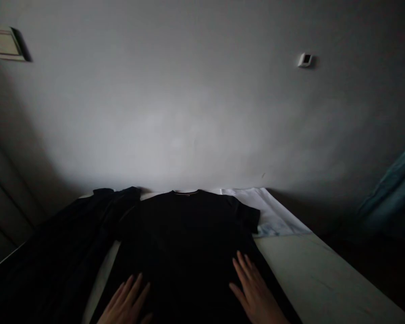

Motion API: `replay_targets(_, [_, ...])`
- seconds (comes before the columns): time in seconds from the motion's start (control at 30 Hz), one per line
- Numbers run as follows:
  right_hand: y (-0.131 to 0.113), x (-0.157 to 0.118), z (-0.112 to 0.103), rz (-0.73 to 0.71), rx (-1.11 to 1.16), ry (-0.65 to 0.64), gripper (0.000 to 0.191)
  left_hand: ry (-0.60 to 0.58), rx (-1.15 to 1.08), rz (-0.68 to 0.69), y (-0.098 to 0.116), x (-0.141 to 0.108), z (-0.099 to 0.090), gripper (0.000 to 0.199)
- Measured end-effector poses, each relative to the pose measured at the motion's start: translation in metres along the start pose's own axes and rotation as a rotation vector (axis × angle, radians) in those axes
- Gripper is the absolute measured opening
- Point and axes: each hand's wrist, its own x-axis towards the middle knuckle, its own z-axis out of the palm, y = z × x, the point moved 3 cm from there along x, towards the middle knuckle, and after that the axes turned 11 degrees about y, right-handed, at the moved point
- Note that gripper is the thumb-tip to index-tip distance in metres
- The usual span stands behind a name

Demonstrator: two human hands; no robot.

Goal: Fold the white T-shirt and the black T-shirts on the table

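A black short-sleeved T-shirt (189,238) lies spread out on a pale table (300,270), its neckline toward the wall. On the lower left part of the shirt rests my left hand (126,301), fingers stretched and slightly apart. My right hand (253,288) is over the shirt's right side, its fingers extended and the thumb apart. Neither hand grips anything. The lower end of the shirt is outside the view.
Dark clothing (70,243) covers the left side of the table. A white cloth (273,213) with bluish marks lies at the back right, partly under the shirt's sleeve. Behind the table stands a grey wall (189,99); blue-green fabric (391,193) hangs at the far right.
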Motion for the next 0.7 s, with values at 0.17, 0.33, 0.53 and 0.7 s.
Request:
replay_targets(0.17, [-0.08,0.081,0.021,-0.333,0.149,-0.143,0.057,0.034,-0.114,0.114,0.036,0.124,-0.006,0.059])
replay_targets(0.33, [-0.002,0.119,0.043,-0.146,0.002,0.018,0.067,0.071,0.023,-0.149,-0.056,0.134,0.015,0.06])
replay_targets(0.53, [-0.025,0.208,0.076,-0.267,0.014,0.078,0.062,0.101,-0.015,-0.125,-0.039,0.208,0.039,0.06])
replay_targets(0.7, [-0.032,0.276,0.09,-0.168,-0.012,-0.07,0.059,0.002,-0.06,-0.19,-0.051,0.274,0.045,0.057])
